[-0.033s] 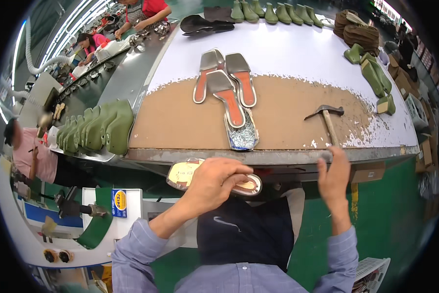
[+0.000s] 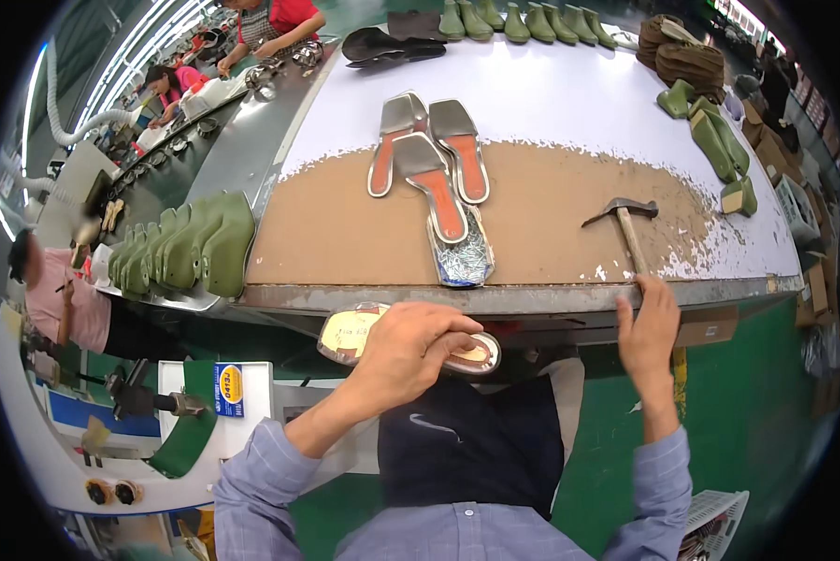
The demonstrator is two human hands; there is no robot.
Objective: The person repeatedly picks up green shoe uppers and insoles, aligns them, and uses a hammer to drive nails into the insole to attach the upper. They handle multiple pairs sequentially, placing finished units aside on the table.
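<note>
Over my lap, just off the table's front edge, my left hand [image 2: 409, 353] is closed round a sandal [image 2: 347, 334]. The sandal lies sideways with a yellow, written-on face upward, and my palm covers its middle. My right hand [image 2: 649, 327] is at the table edge, fingers stretched out and thumb apart. Its fingertips are at the lower end of the wooden handle of a hammer [image 2: 633, 238], which lies on the table; whether they touch it, I cannot tell. Several slide sandals with orange insoles [image 2: 438, 194] lie mid-table, the nearest one resting on a foil-like, taped block [image 2: 463, 260].
Green shoe lasts [image 2: 223, 245] stand in a row at the left, with more lasts [image 2: 532, 23] at the back and right. The table top [image 2: 345, 234] is worn brown board edged with torn white paper. A white machine [image 2: 205, 449] sits lower left. Other people work at the far left.
My right hand has shifted slightly right, its fingertips now by the end of the hammer handle. The left hand and its sandal have stayed put.
</note>
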